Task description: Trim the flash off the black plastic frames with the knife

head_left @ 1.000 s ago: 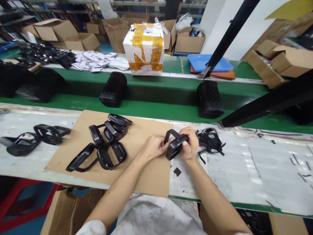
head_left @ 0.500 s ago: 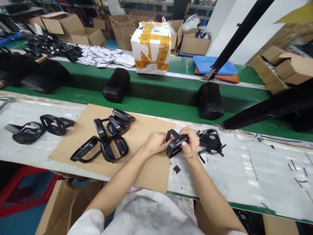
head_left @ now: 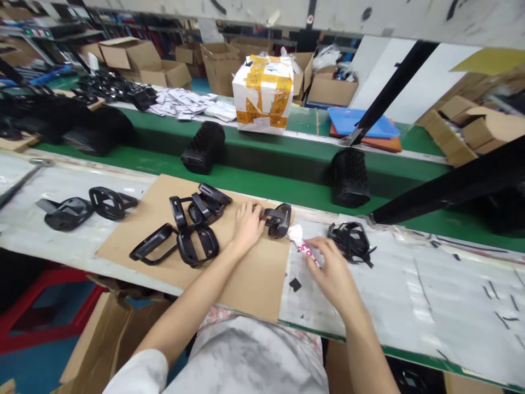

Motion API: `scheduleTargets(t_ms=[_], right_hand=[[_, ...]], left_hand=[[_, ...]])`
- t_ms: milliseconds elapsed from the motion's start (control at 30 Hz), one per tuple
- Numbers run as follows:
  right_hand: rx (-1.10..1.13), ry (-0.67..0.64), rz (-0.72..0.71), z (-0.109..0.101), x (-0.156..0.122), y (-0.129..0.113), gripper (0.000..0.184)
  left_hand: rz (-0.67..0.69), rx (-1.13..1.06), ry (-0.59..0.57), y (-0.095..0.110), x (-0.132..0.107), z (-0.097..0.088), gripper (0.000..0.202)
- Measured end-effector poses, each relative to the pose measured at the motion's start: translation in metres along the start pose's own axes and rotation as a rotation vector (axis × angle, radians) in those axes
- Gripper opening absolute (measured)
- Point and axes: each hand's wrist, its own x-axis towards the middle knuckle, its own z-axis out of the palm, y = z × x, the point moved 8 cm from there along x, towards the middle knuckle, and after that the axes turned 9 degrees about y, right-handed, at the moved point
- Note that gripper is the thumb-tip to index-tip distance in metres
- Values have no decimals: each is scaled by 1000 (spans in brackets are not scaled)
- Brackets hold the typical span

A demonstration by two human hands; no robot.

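My left hand (head_left: 249,224) is closed on a black plastic frame (head_left: 279,220) at the upper right corner of the cardboard sheet (head_left: 254,282). To the right of that frame lies a white tube with pink lettering (head_left: 302,246); its near end lies by my right hand. My right hand (head_left: 332,268) has thumb and fingers apart, curved around the tube without visibly closing on it. Several similar black frames (head_left: 197,245) rest on the cardboard to the left. Beyond my right hand is a tangled black piece with thin strips (head_left: 351,242).
More black frames (head_left: 69,213) lie at the left of the bench, near a metal tool (head_left: 24,178). Black perforated housings (head_left: 350,178) stand on the green conveyor (head_left: 266,175). A dark slanted post (head_left: 443,180) rises on the right. A taped white box (head_left: 262,96) sits behind.
My right hand has let go of the black frame and moved down to the tube, which was hidden before. My left hand has carried the frame up and left. The view has tilted up.
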Motion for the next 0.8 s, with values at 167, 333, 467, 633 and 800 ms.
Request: scheduleTargets(t_ms=[167, 333, 467, 633, 800], right_hand=[[-143, -1, -3, 17, -52, 19, 44], [-55, 15, 58, 13, -45, 29, 51], [252, -58, 298, -1, -26, 35, 40], [687, 100, 583, -12, -26, 17, 43], [940, -26, 953, 39, -83, 5, 60]], left_hand=[[78, -13, 29, 1, -7, 5, 42], [107, 23, 0, -1, -7, 9, 47], [99, 18, -6, -1, -8, 10, 48], [93, 8, -5, 2, -8, 9, 48], [86, 14, -10, 2, -8, 8, 47]])
